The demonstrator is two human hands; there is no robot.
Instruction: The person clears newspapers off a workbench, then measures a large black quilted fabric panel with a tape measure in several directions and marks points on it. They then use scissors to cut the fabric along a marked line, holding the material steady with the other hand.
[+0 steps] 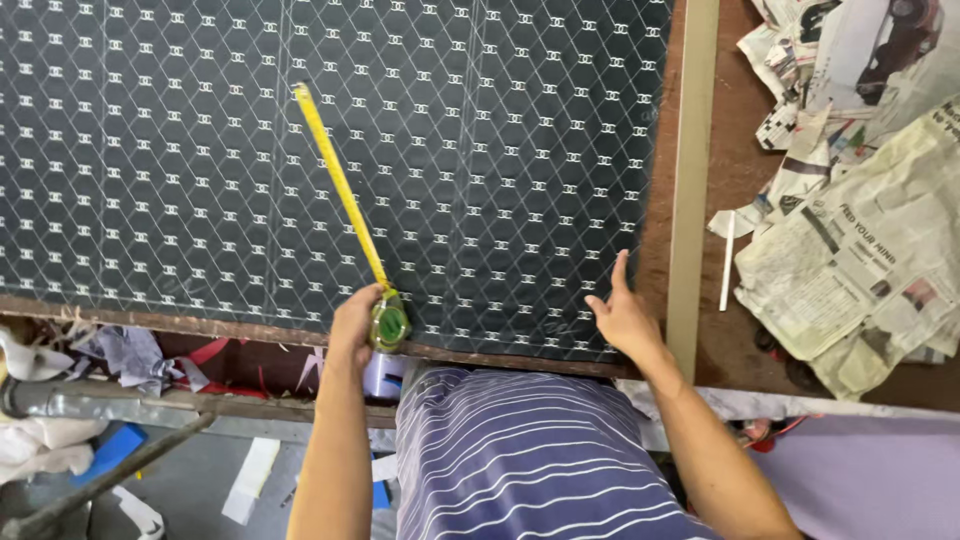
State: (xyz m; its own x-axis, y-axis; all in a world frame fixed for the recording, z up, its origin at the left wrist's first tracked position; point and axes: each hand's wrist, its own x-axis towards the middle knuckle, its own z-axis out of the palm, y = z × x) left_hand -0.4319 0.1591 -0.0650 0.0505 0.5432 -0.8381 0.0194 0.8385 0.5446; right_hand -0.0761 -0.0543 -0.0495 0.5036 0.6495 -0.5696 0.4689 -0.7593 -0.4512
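The tape measure (388,322) has a round green case, and it sits at the near edge of the dark fabric (200,150), a little left of the middle of the view. Its yellow tape (340,185) is pulled out and runs away from the person, slanting up and to the left across the fabric; the far tip lies flat on the cloth. The left hand (355,325) is closed around the case, the fingers wrapped over its left side. The right hand (622,318) holds nothing. It rests on the fabric near the right corner, with the index finger stretched out and pointing away and the other fingers loosely bent; the fingertip touches the cloth.

The fabric is black or very dark green, with thin pale lines forming a net of hexagons and small white marks inside them. It covers most of the surface (745,160), a brown wooden board, and its near edge lies along the board's edge. Just right of the fabric a long pale wooden strip (692,180) lies straight, from the far side to the near side. Further right are crumpled newspapers (850,250), and a thin white stick (727,262) lies between the strip and the papers. The person wears a purple shirt with white stripes (520,460). Under the surface at the left, scraps of cloth (130,355) and a grey metal bar (110,405) are seen.
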